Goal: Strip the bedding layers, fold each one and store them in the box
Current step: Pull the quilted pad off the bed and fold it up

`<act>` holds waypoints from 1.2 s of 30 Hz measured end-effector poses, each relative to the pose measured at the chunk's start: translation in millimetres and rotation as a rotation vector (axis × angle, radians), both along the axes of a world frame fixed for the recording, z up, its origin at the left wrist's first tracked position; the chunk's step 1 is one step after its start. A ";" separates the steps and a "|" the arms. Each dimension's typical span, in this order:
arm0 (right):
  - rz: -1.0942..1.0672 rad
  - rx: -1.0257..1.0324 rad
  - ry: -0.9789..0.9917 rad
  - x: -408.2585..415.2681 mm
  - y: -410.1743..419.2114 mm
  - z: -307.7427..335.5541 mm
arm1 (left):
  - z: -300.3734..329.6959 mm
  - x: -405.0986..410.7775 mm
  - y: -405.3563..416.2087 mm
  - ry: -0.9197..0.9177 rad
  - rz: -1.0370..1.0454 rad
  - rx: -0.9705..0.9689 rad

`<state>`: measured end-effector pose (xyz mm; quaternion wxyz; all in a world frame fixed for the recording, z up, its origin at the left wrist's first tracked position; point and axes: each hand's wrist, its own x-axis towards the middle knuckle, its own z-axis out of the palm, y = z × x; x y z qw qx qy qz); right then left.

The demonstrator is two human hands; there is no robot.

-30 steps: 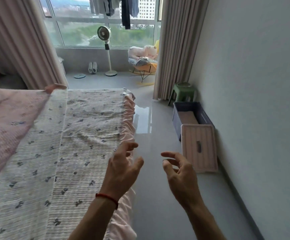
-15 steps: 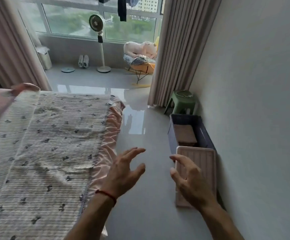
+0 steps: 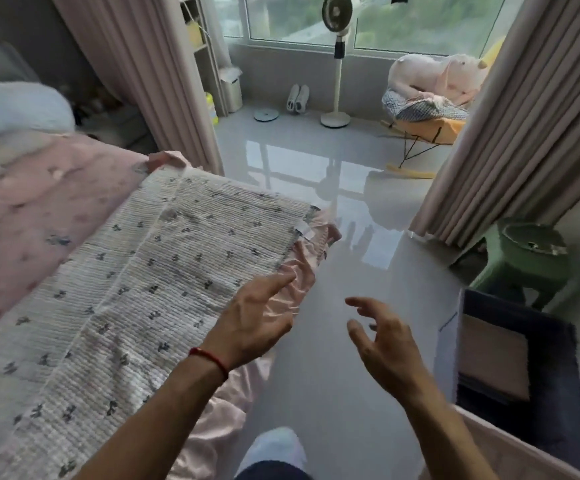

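**A:** Where are your hands?

**B:** Your left hand (image 3: 254, 323) hangs over the bed's right edge, fingers spread, above the pink skirt (image 3: 299, 271) just beside the quilt (image 3: 136, 299). I cannot tell whether a fingertip touches the cloth. Your right hand (image 3: 382, 344) hovers over bare floor (image 3: 333, 393), fingers loosely curled, its grip on nothing.

**A:** And the bedding?

**B:** Two layers show on the bed: one white quilt with dark sprigs, its far corner ending at the bed's foot, and one pink cover (image 3: 39, 209) lying along its left side. The skirt hangs below the quilt's right edge.

**A:** The box?

**B:** One dark box (image 3: 558, 348) stands open at your right, near the wall, with one folded pink piece (image 3: 492, 362) inside. A pink lid (image 3: 523, 455) lies at its near end.

**A:** Room to move?

**B:** A strip of glossy floor runs between bed and box, out to the window. One green stool (image 3: 523, 261) stands beyond the box, by the right of two curtains (image 3: 510, 116). One fan (image 3: 337, 60) stands well apart.
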<state>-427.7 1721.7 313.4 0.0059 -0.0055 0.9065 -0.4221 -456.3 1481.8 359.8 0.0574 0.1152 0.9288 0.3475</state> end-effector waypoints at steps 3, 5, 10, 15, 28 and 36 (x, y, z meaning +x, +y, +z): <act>0.162 0.045 -0.023 -79.1 11.9 0.0 | -8.1 -56.4 7.9 -0.071 0.151 0.101; 0.214 0.097 -0.036 -122.0 21.9 -3.0 | -22.1 -90.3 15.8 -0.095 0.220 0.172; 0.214 0.188 -0.146 -293.6 53.7 -29.5 | -70.2 -256.8 45.1 -0.202 0.323 0.320; 0.310 0.213 -0.289 -440.0 81.1 -32.2 | -76.2 -406.5 53.4 -0.277 0.285 0.303; 0.764 0.064 -0.328 -820.2 96.3 -66.9 | -73.9 -649.3 112.8 -0.446 0.672 0.044; 1.120 0.082 -0.160 -981.9 1.1 -28.1 | -47.3 -740.7 119.1 0.027 1.206 0.155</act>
